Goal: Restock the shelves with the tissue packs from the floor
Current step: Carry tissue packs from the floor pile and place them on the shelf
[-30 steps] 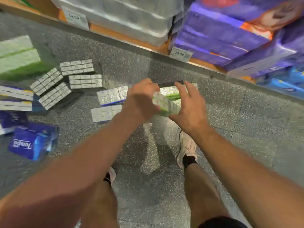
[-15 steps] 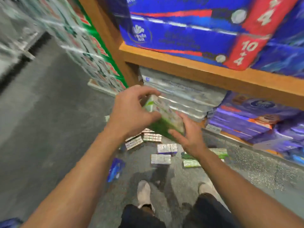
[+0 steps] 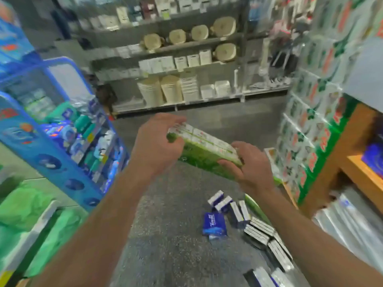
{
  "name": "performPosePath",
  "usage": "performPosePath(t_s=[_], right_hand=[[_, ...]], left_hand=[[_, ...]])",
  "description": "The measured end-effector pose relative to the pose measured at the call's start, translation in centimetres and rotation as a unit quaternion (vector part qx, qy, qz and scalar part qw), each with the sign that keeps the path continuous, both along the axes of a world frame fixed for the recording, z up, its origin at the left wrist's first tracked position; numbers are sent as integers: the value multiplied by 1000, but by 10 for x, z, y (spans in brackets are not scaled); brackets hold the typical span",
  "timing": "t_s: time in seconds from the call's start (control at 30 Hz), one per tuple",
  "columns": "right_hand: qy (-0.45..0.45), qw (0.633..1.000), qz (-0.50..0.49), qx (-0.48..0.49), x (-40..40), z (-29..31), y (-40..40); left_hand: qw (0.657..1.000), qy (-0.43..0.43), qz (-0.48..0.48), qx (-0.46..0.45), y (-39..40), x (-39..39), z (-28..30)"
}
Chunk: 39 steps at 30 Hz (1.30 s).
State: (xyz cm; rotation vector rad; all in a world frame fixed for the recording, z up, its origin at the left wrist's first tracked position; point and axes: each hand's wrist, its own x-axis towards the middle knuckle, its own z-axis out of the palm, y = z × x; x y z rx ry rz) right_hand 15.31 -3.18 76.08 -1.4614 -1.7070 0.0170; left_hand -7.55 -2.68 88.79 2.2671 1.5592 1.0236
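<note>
1. Green tissue pack (image 3: 204, 151) is off the floor, held in the air between both hands, tilted with its far-left end higher than its near-right end.
2. Left hand (image 3: 154, 145) grips the far-left end: fingers curled over the top edge, thumb below.
3. Right hand (image 3: 247, 165) grips the near-right end: fingers wrapped over the top, thumb (image 3: 229, 163) pressed on the green side face.
4. More tissue packs (image 3: 260, 229) lie on the grey floor (image 3: 165, 245) below right, in an uneven row; a loose blue pack (image 3: 214, 225) lies just left of them.
5. Wooden shelf (image 3: 361, 175) at far right, stacked green-and-white packs (image 3: 308, 129) beside it.
6. Blue display rack (image 3: 62, 141) on the left; far shelves (image 3: 186, 65) hold pale goods, blurred.
</note>
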Motion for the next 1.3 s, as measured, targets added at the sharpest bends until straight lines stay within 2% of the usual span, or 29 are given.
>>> performPosePath(t_s=[0.1, 0.23, 0.33, 0.47, 0.53, 0.67, 0.8, 0.93, 1.1, 1.3], right_hand=[[-51, 994, 82, 56, -130, 40, 43], [-81, 967, 215, 114, -324, 72, 87], [-103, 939, 289, 158, -460, 89, 95], [-106, 905, 368, 185, -595, 109, 86], [-105, 896, 384, 196, -643, 115, 94], [-113, 878, 403, 234, -718, 125, 129], [-96, 862, 411, 281, -785, 132, 182], [-94, 862, 418, 270, -856, 130, 254], [-87, 854, 455, 237, -930, 111, 335], [-95, 850, 473, 212, -1018, 107, 387]], left_hand=[[979, 89, 162, 80, -12, -115, 8], [913, 202, 345, 87, -36, -280, 24], [874, 266, 400, 66, -60, -385, 48], [850, 334, 407, -5, -75, -483, 69], [841, 345, 416, -14, -76, -525, 67], [822, 317, 471, 40, -61, -593, 56], [792, 306, 519, 97, -16, -643, 38], [753, 297, 572, 135, 56, -694, 32], [727, 302, 606, 112, 138, -757, 28], [701, 346, 622, 44, 188, -828, 24]])
